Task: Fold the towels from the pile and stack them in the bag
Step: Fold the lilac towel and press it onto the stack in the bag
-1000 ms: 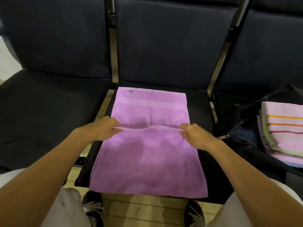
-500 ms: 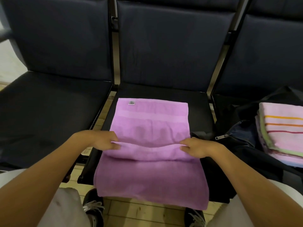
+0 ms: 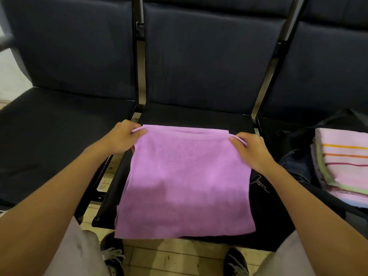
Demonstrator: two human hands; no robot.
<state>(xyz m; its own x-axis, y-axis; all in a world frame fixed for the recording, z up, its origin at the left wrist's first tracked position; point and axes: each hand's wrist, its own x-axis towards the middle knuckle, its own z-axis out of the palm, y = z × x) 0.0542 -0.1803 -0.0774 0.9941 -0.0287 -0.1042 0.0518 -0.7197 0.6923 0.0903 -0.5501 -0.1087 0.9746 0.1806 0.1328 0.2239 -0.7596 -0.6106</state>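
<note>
Three dark padded seats (image 3: 199, 120) stand in a row before the person, with a pale wooden floor (image 3: 175, 257) under them. From the head camera, a purple towel (image 3: 185, 184) lies on the middle seat, folded in two so that its upper layer covers the lower one. Its far edges lie almost together near the back of the seat, and its near edge hangs a little over the front of the seat.

At the far left corner, the left hand (image 3: 121, 137) pinches the upper layer between thumb and curled fingers. At the far right corner, the right hand (image 3: 251, 149) pinches the same layer in the same way. Both hands have a closed grip on the towel.

On the right seat stands a dark open bag (image 3: 294, 164). In it lies a stack of folded towels (image 3: 344, 164), pink on top with orange and red stripes, and with a green edge lower down. Two dark shoes (image 3: 112, 253) show on the floor below.
</note>
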